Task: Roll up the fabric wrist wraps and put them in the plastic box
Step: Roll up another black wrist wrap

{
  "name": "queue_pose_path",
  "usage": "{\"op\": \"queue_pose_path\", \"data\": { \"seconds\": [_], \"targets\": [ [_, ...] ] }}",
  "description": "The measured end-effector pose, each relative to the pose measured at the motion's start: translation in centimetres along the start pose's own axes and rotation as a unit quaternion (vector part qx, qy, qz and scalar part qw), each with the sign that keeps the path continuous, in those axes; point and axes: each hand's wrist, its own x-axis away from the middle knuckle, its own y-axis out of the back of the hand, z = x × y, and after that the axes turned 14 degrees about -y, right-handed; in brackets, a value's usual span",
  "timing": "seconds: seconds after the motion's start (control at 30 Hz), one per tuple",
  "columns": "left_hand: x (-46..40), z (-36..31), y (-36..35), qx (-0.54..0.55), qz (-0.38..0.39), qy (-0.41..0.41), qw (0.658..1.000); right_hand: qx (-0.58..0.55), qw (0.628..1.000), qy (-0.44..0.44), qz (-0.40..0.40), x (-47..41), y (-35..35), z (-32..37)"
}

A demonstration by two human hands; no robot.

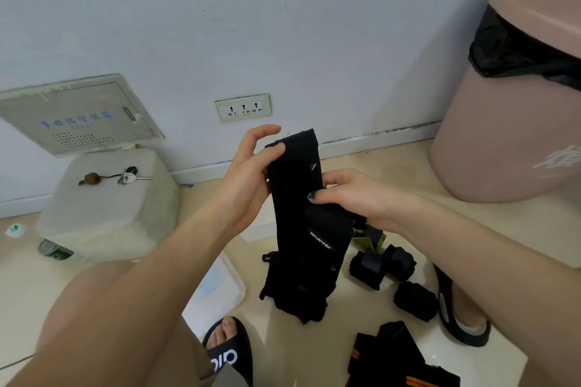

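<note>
A long black wrist wrap [298,198] hangs upright between my hands, its lower end bunched near the floor. My left hand [248,179] pinches its top left edge with the thumb on the front. My right hand [352,198] grips its right side a little lower, fingers across the fabric. Three rolled black wraps [382,264] lie on the floor to the right. The clear plastic box [220,289] sits on the floor at lower left, partly hidden by my left forearm.
A pink bin [509,104] with a black liner stands at the right. A white foam box [107,207] with keys on it sits left. Black and orange fabric [396,358] lies near my feet in black slippers. A wall socket [242,107] is behind.
</note>
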Motion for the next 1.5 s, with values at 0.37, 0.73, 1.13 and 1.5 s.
{"op": "queue_pose_path", "data": {
  "seconds": [0.37,0.73,1.13,1.5],
  "targets": [
    [2.1,5.1,0.7,-0.079,0.027,0.202,0.976,-0.133,0.990,0.050,-0.027,0.6,0.2,0.7],
    [5.5,9.7,3.1,-0.352,0.300,0.247,0.852,-0.191,0.978,0.081,-0.016,1.8,-0.2,1.4],
    [5.6,11.6,3.2,-0.389,0.335,0.277,0.812,-0.196,0.973,0.116,-0.038,1.9,-1.1,2.4],
    [5.1,13.2,4.4,-0.413,0.261,0.238,0.840,-0.244,0.960,0.128,-0.041,2.5,-0.8,2.9]
  ]
}}
